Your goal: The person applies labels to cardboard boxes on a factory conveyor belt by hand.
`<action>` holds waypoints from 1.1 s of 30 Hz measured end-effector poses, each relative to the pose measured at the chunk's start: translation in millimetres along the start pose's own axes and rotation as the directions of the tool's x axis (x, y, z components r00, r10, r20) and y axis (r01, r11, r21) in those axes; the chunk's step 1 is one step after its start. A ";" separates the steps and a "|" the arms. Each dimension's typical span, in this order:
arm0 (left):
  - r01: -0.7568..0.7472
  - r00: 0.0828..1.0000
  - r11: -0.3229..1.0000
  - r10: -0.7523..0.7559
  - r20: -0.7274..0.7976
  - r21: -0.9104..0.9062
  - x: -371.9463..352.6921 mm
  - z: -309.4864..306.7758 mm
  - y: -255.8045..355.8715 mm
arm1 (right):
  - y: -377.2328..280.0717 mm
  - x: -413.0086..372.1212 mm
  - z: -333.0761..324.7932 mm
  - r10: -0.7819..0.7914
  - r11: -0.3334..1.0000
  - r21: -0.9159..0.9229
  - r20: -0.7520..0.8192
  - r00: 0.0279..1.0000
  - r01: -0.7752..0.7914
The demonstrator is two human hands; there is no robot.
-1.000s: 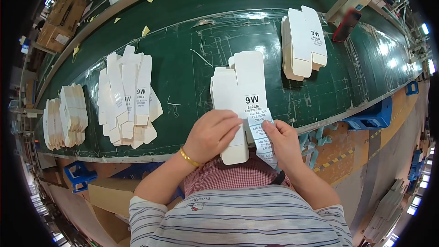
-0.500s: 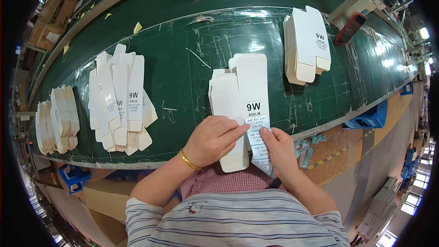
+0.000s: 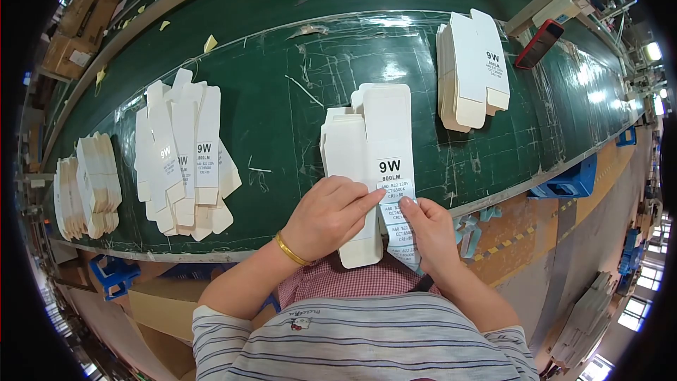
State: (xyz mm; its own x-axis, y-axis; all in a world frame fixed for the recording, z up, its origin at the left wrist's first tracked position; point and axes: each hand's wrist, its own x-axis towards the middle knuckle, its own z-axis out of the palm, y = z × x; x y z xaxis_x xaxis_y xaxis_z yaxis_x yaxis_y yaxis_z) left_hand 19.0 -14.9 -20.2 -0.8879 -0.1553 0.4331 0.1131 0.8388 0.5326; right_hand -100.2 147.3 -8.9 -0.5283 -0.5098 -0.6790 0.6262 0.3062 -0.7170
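Note:
A stack of flat white cartons (image 3: 386, 123) lies in front of me, the top one printed "9W 800LM". At its lower right, a strip of pale blue printed labels (image 3: 403, 234) hangs over the stack toward my lap. My left hand (image 3: 330, 213) rests on the cartons, fingers curled together, its fingertips at the left edge of the top label (image 3: 395, 190). Its thumb is mostly hidden. My right hand (image 3: 431, 233) pinches the strip from the right, thumb on top, just below that label. The top label lies under the "800LM" print; whether it is fully stuck down cannot be told.
Printed cartons (image 3: 187, 148) lie fanned out at left, with more bundled cartons (image 3: 99, 183) beyond. Another carton stack (image 3: 469, 70) sits at back right beside a red-edged phone (image 3: 539, 44). Blue backing strips (image 3: 469, 233) hang off the green table's (image 3: 282, 120) front edge.
Both hands stay almost in place at the label. The view and the stack have shifted very slightly; nothing has been let go.

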 end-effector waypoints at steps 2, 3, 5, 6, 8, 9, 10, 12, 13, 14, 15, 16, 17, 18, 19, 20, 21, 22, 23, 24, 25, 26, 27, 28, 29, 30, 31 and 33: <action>0.008 1.000 1.000 -0.008 0.009 -0.003 0.8 -0.6 0.4 | -0.7 -0.1 0.4 0.003 1.000 0.002 0.003 1.000 -0.003; 0.011 1.000 1.000 -0.011 0.013 -0.004 1.4 -0.8 0.6 | -0.9 -0.3 0.2 0.005 1.000 0.003 0.004 1.000 -0.005; 0.011 1.000 1.000 -0.010 0.022 -0.007 2.6 -1.2 0.5 | -0.1 0.6 -1.0 0.005 1.000 0.011 0.011 1.000 -0.005; 0.011 1.000 1.000 -0.011 0.027 -0.008 3.0 -1.5 0.8 | 0.5 1.0 -1.5 0.005 1.000 0.015 0.014 1.000 -0.005; 0.022 0.998 1.000 -0.023 0.058 0.004 4.6 -3.8 2.2 | 1.2 1.8 -2.1 0.006 1.000 0.017 0.018 1.000 -0.007; 0.028 0.997 1.000 -0.028 0.073 0.010 5.2 -4.4 2.6 | 1.2 1.9 -2.4 0.007 1.000 0.018 0.019 1.000 -0.007; 0.025 0.997 1.000 -0.026 0.075 0.011 5.3 -4.3 2.4 | 1.0 1.8 -2.5 0.006 1.000 0.014 0.018 1.000 -0.007; 0.020 0.997 1.000 -0.021 0.078 0.014 5.1 -3.9 2.0 | 0.6 1.6 -2.6 0.007 1.000 0.005 0.016 1.000 -0.007; 0.020 0.997 1.000 -0.021 0.079 0.017 5.3 -3.9 2.1 | 1.1 1.8 -2.8 0.008 1.000 0.009 0.015 1.000 -0.008; 0.020 0.997 1.000 -0.022 0.080 0.020 5.7 -4.0 2.1 | 2.1 2.2 -3.2 0.010 1.000 0.013 0.014 1.000 -0.010; 0.020 0.996 1.000 -0.022 0.081 0.022 6.1 -4.2 2.3 | 2.9 2.4 -3.5 0.012 1.000 0.016 0.013 1.000 -0.012; 0.023 0.996 0.999 -0.025 0.087 0.023 7.1 -4.8 2.7 | 3.0 2.7 -3.7 0.019 1.000 0.011 0.010 1.000 -0.019; 0.025 0.995 0.999 -0.027 0.092 0.024 8.4 -5.6 3.3 | 3.0 2.9 -4.1 0.027 1.000 0.006 0.007 1.000 -0.027; 0.028 0.995 0.999 -0.030 0.097 0.025 9.3 -5.9 3.6 | 2.9 2.9 -4.6 0.034 0.999 0.001 0.003 0.999 -0.034; 0.029 0.995 0.999 -0.031 0.099 0.015 9.7 -5.3 2.8 | 2.6 2.7 -5.3 0.036 0.999 -0.001 0.012 0.999 -0.036; 0.031 0.994 1.000 -0.031 0.100 0.005 9.7 -4.1 1.8 | 2.6 2.7 -5.8 0.041 0.999 0.005 0.013 0.999 -0.041; 0.033 0.994 0.999 -0.032 0.102 -0.005 10.0 -3.4 0.9 | 2.7 2.9 -6.3 0.045 0.999 0.011 0.015 0.999 -0.045; 0.029 0.993 1.000 -0.029 0.112 0.004 10.6 -3.3 0.4 | 2.8 2.9 -6.4 0.049 0.999 0.017 0.018 0.999 -0.050; 0.025 0.992 1.000 -0.027 0.122 0.012 11.3 -3.4 0.0 | 2.0 2.7 -5.9 0.048 0.998 0.026 0.017 0.999 -0.049; 0.021 0.991 1.000 -0.024 0.131 0.021 12.0 -3.3 -0.3 | 1.0 2.3 -5.7 0.049 0.999 0.021 0.020 0.999 -0.050; 0.020 0.990 0.999 -0.024 0.140 0.030 12.4 -3.0 -0.4 | 0.1 1.6 -5.8 0.051 0.999 0.016 0.025 0.998 -0.051; 0.018 0.989 0.999 -0.024 0.148 0.040 12.9 -2.7 -0.4 | -0.3 0.8 -6.1 0.052 0.999 0.011 0.030 0.998 -0.052; 0.016 0.988 0.999 -0.024 0.155 0.051 13.5 -2.6 -0.4 | 1.5 -0.2 -8.3 0.031 0.999 -0.028 0.037 0.999 -0.030; 0.013 0.986 0.998 -0.022 0.163 0.058 14.4 -2.5 -0.1 | 5.5 -1.7 -12.5 0.009 0.998 -0.066 0.045 0.999 -0.006; 0.009 0.985 0.998 -0.020 0.170 0.066 15.5 -2.2 0.3 | 9.8 -3.9 -16.5 -0.013 0.994 -0.104 0.054 0.998 0.019; 0.005 0.984 0.997 -0.018 0.177 0.074 16.8 -2.2 1.0 | 14.5 -7.4 -19.8 -0.023 0.993 -0.111 0.056 0.998 0.029; -0.011 0.984 0.996 -0.004 0.177 0.085 18.3 -2.5 1.9 | 20.3 -12.3 -23.6 -0.032 0.992 -0.118 0.056 0.998 0.038; -0.030 0.984 0.992 0.009 0.177 0.119 18.5 -1.8 3.8 | 29.7 -22.3 -31.2 -0.059 0.988 -0.139 0.067 0.996 0.068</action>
State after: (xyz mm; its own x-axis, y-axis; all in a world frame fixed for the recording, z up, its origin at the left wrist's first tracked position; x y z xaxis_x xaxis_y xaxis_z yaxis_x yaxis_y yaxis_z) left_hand 3.8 -15.5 -8.8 -0.9518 -0.0530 0.3020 0.0861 0.8992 0.4291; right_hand -87.7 192.8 -20.0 -0.5251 -0.5796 -0.6232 0.5028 0.3795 -0.7766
